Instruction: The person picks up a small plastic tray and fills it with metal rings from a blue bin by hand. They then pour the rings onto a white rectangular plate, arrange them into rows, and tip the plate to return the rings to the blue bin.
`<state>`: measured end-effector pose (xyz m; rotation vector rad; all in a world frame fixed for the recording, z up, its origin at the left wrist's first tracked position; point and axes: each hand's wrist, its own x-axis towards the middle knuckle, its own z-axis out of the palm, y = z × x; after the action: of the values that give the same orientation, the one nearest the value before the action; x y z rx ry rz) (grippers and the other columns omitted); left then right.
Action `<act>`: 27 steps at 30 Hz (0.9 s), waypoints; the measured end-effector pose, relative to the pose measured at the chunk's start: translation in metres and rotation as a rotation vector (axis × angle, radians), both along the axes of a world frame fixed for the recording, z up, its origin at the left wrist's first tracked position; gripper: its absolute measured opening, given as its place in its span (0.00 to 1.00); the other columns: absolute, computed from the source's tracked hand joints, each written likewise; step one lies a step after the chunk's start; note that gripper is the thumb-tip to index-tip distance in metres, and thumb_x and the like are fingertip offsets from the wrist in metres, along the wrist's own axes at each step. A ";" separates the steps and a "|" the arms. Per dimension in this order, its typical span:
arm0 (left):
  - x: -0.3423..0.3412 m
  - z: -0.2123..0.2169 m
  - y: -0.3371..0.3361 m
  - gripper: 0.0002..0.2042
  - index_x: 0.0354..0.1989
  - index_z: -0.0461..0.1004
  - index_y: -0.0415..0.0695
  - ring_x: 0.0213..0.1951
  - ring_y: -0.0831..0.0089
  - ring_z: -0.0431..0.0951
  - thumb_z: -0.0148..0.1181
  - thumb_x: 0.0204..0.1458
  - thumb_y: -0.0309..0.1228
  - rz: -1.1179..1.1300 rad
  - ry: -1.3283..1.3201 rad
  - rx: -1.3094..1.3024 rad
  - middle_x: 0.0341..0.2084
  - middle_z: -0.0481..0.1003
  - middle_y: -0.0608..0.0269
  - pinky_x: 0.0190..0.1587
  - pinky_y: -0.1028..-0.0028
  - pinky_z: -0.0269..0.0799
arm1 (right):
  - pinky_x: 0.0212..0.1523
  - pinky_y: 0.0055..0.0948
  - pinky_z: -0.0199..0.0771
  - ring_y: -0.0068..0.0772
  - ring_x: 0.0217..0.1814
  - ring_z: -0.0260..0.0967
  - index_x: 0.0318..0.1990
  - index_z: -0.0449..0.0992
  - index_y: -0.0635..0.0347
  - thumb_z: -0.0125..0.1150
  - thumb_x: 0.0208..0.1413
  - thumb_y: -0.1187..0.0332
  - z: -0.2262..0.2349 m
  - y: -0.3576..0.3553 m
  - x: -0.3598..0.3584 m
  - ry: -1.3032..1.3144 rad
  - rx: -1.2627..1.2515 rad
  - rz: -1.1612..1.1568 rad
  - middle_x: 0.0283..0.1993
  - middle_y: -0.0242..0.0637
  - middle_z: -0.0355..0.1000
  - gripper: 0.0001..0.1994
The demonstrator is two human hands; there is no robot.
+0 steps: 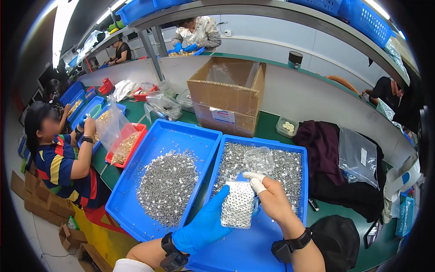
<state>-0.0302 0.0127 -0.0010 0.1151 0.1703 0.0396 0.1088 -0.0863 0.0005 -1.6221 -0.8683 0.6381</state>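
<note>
My left hand (204, 226), in a blue glove, grips a clear flat rectangular plate (237, 205) by its left side. Rows of small shiny metal pieces cover the plate. At its upper right corner is my right hand (274, 199), bare except for white covers on fingertips, closed on the edge. Below the plate sits a blue tray (304, 181) of loose small metal pieces (285, 165). A clear shallow plastic container (259, 159) rests on those pieces. Another blue tray (131, 181), to the left, carries a heap of similar pieces (167, 188).
Behind the trays stands an open cardboard box (226, 99). A small tub (287, 127) of pale pieces, dark cloth (319, 145) and a black cap (333, 242) lie rightward. At left, a co-worker (63, 158) handles a plastic bag above a red tray (140, 136). A shelf (253, 10) crosses overhead.
</note>
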 end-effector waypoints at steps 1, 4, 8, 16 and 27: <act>0.000 0.001 0.000 0.23 0.58 0.53 0.41 0.51 0.59 0.67 0.41 0.58 0.41 0.010 0.053 0.031 0.51 0.63 0.51 0.55 0.60 0.65 | 0.44 0.22 0.64 0.22 0.41 0.67 0.46 0.71 0.65 0.43 0.59 0.67 0.001 0.000 0.001 0.010 -0.016 0.036 0.38 0.37 0.72 0.15; 0.000 0.003 0.000 0.23 0.57 0.54 0.40 0.50 0.59 0.68 0.41 0.58 0.41 0.032 0.159 0.094 0.50 0.64 0.52 0.54 0.61 0.65 | 0.47 0.21 0.63 0.20 0.44 0.65 0.46 0.71 0.66 0.43 0.59 0.68 0.000 -0.001 0.001 0.043 -0.031 0.080 0.41 0.35 0.72 0.14; 0.000 0.005 0.002 0.22 0.57 0.55 0.40 0.50 0.60 0.68 0.41 0.58 0.41 -0.019 0.216 0.173 0.50 0.64 0.52 0.54 0.60 0.65 | 0.45 0.21 0.64 0.20 0.43 0.65 0.45 0.72 0.65 0.43 0.59 0.68 -0.002 0.001 -0.001 0.091 -0.017 0.084 0.40 0.34 0.72 0.13; 0.003 0.006 0.005 0.22 0.57 0.54 0.39 0.50 0.59 0.68 0.40 0.59 0.39 0.006 -0.001 -0.020 0.51 0.64 0.50 0.55 0.59 0.65 | 0.37 0.20 0.65 0.16 0.35 0.64 0.42 0.73 0.65 0.44 0.58 0.69 0.003 -0.003 0.004 0.134 -0.050 0.073 0.35 0.29 0.71 0.12; 0.000 -0.001 0.007 0.21 0.56 0.55 0.37 0.50 0.58 0.68 0.37 0.59 0.39 -0.006 0.034 0.051 0.50 0.64 0.49 0.53 0.58 0.65 | 0.36 0.19 0.65 0.15 0.34 0.64 0.41 0.73 0.64 0.44 0.58 0.70 0.004 -0.003 0.004 0.161 -0.065 0.095 0.33 0.29 0.71 0.11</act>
<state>-0.0304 0.0194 -0.0017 0.1668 0.2035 0.0364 0.1125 -0.0888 0.0045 -1.5697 -0.8169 0.8593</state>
